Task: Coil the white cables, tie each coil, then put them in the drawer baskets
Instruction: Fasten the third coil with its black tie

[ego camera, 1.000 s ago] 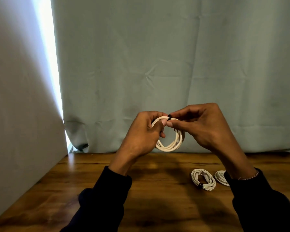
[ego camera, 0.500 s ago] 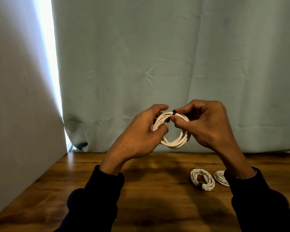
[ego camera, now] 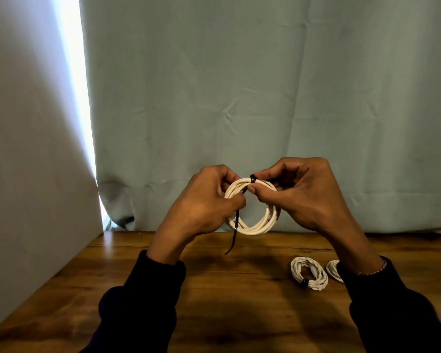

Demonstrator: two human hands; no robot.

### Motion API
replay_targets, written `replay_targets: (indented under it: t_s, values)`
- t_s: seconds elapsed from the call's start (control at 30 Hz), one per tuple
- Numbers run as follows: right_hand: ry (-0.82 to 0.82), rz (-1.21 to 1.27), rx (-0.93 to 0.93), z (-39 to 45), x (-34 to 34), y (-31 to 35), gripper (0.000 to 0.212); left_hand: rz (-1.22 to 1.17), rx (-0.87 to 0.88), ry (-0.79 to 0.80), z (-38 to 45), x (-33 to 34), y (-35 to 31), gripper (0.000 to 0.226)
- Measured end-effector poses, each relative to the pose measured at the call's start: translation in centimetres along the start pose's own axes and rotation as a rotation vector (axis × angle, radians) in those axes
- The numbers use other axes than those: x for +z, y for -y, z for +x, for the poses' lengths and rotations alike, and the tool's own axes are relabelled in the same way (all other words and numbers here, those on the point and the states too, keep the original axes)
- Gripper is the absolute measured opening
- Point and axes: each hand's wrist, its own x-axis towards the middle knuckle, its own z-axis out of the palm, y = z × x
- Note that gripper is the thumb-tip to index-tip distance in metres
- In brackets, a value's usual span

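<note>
A white cable coil (ego camera: 259, 226) hangs in the air above the wooden table (ego camera: 239, 301), held between both hands. My right hand (ego camera: 298, 192) pinches the top of the coil at the head of a black zip tie (ego camera: 252, 178). My left hand (ego camera: 204, 205) grips the coil's left side and the tie's long black tail (ego camera: 234, 235), which dangles below it. A second white coil with a black tie (ego camera: 309, 274) lies on the table to the right. A third coil (ego camera: 333, 269) beside it is half hidden by my right sleeve.
A pale green curtain (ego camera: 265, 98) hangs behind the table's far edge. A grey wall panel (ego camera: 31, 149) bounds the left side, with a bright gap of light next to it. No drawer or basket is in view.
The black tie's tail now hangs out below my left hand, drawn through the head. My left hand has closed on the tail and coil; the coil stays raised.
</note>
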Motion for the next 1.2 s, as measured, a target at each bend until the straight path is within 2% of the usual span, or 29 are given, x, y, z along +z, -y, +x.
replay_targets:
  t_s: [0.1,0.2,0.37,0.53,0.67,0.9,0.97,1.07,1.2]
  values:
    - [0.002,-0.003,-0.006,-0.1,0.2,0.0,0.022,0.097,0.003,-0.092,0.1,0.6,-0.1,0.011]
    - [0.004,-0.022,-0.008,-0.1,0.2,0.0,0.023,0.093,-0.016,-0.089,0.1,0.7,0.0,0.009]
    - [-0.002,-0.018,-0.004,0.0,0.1,0.1,0.022,-0.193,-0.169,0.030,0.2,-0.1,0.2,0.018]
    - [-0.001,-0.021,-0.001,0.0,0.3,0.0,0.021,-0.323,-0.320,0.031,0.3,0.6,-0.3,0.021]
    - [-0.010,-0.023,0.002,0.0,0.1,-0.1,0.022,-0.370,-0.298,0.016,0.2,0.1,-0.1,0.017]
    - [-0.028,0.009,0.009,0.0,-0.1,-0.3,0.020,-0.354,-0.232,0.095,0.1,-0.7,0.1,0.013]
    - [-0.027,0.016,0.009,0.0,-0.2,-0.4,0.020,-0.375,-0.216,0.106,0.1,-0.7,0.1,0.019]
    - [-0.013,0.015,0.004,0.0,-0.1,-0.5,0.021,-0.435,-0.182,0.141,0.2,-1.0,0.2,0.046]
    - [-0.006,-0.007,-0.005,0.0,0.0,-0.6,0.022,-0.373,-0.192,0.135,0.3,-1.3,0.2,0.045]
